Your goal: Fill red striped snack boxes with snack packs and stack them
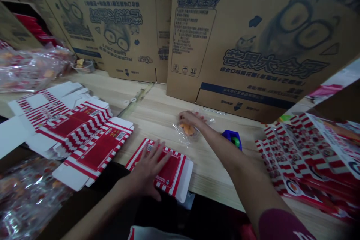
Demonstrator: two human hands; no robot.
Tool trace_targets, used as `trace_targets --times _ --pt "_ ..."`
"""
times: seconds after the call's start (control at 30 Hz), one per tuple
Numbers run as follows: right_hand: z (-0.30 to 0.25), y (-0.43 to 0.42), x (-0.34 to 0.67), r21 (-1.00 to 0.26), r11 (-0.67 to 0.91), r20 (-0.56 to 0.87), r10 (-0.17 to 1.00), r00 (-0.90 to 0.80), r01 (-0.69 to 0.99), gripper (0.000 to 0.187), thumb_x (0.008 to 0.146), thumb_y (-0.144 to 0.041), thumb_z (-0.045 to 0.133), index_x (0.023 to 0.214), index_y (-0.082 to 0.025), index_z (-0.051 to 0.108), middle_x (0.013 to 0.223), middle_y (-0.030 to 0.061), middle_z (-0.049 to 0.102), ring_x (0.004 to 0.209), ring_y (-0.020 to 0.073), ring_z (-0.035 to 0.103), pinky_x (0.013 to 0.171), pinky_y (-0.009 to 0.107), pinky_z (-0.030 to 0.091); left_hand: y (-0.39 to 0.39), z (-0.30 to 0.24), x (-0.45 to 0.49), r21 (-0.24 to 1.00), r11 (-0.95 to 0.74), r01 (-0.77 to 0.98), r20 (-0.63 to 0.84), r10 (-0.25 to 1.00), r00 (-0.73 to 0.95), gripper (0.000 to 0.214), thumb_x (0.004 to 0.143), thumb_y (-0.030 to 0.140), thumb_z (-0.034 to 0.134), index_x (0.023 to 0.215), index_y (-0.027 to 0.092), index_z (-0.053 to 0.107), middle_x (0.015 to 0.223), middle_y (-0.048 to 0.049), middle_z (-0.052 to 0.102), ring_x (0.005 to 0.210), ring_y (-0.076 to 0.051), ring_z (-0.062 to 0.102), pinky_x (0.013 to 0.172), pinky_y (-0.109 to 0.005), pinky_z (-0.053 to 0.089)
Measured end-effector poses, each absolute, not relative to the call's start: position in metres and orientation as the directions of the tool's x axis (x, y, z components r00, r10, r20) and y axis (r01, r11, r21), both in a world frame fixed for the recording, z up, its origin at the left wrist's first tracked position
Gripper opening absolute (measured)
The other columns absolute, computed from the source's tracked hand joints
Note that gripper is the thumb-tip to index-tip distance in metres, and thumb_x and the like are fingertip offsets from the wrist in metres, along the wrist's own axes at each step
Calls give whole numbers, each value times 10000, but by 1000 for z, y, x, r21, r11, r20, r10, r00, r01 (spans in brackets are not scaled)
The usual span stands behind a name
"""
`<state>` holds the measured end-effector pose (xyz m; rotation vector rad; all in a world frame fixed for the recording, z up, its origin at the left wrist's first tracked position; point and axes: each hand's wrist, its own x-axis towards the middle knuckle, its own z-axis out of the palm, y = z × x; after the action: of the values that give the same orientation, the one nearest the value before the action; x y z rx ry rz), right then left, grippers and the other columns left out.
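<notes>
My left hand (147,170) lies flat, fingers spread, on a red-and-white striped carton (171,168) at the table's front edge. The carton is folded flat, with a white flap reaching out to the right. Farther back, my right hand (189,118) curls its fingers on a clear plastic bag (184,137) with orange pieces inside. Part of the bag is covered by the hand, and the fingertips are hard to see. A blue tape dispenser (232,135) with green tape stands beside my right forearm.
Flattened cartons (95,144) lie stacked at left, above clear bags (25,195) of orange pieces. More bags (30,67) are at back left near a small plastic tub (84,66). Filled-out striped boxes (312,153) pile up at right. Large brown cardboard boxes (253,93) wall the back.
</notes>
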<state>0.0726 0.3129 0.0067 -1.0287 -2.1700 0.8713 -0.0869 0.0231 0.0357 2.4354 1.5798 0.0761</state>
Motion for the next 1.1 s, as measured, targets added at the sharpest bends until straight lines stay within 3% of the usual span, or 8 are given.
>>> trace_targets --times 0.17,0.3,0.43,0.6,0.77,0.87,0.97,1.1 --pt "28 311 85 -679 588 250 748 -615 439 178 700 -143 583 556 -201 498 484 -74 450 527 107 392 744 267 379 53 32 -85 232 -529 816 -218 789 574 1245 467 592 769 1508 206 203 1547 -246 205 1423 -461 126 1083 -677 -27" --pt "57 302 108 -638 631 346 747 -567 441 103 832 -202 465 735 -212 500 649 -34 503 622 134 423 697 258 343 41 27 -83 189 -256 948 -96 956 277 1172 457 554 779 1463 158 325 1372 -239 435 1272 -449 371 1097 -632 98" --pt "63 287 122 -634 635 392 756 -525 441 116 865 -218 411 784 -210 494 670 -24 504 636 143 448 625 247 320 28 26 -80 143 102 984 2 995 -104 1101 501 589 755 1427 132 373 1274 -241 485 1170 -453 421 1052 -634 154" --pt "48 257 123 -636 635 300 727 -617 438 132 840 -195 461 831 -189 593 662 -23 559 610 137 475 582 233 331 27 27 -74 120 171 978 92 979 -183 1047 542 613 719 1401 110 396 1252 -240 478 1147 -434 411 1050 -633 132" --pt "36 219 122 -669 676 173 547 -819 310 270 910 -253 458 999 -230 712 966 42 680 862 177 606 795 280 436 29 31 -67 101 171 980 157 970 -186 1015 562 580 714 1399 103 396 1266 -248 444 1165 -430 388 1047 -625 149" --pt "27 199 124 -629 712 81 459 -885 312 238 898 -290 528 1021 -280 731 1155 66 636 1098 237 557 1000 422 355 31 29 -67 108 142 984 131 979 -155 1001 545 560 730 1385 113 418 1281 -247 438 1179 -435 377 1052 -630 129" --pt "12 190 123 -635 682 65 515 -855 363 252 858 -250 587 1075 -292 708 1232 71 611 1188 265 507 1060 520 256 32 25 -67 119 133 984 76 987 -142 1041 514 547 754 1392 110 406 1261 -243 459 1160 -432 393 1043 -635 142" --pt "-4 196 108 -761 470 96 763 -639 447 277 800 -179 619 1065 -204 694 916 52 697 833 198 624 817 340 438 33 23 -62 126 103 987 32 994 -107 1055 479 561 776 1381 140 427 1266 -229 463 1161 -428 398 1049 -614 150"
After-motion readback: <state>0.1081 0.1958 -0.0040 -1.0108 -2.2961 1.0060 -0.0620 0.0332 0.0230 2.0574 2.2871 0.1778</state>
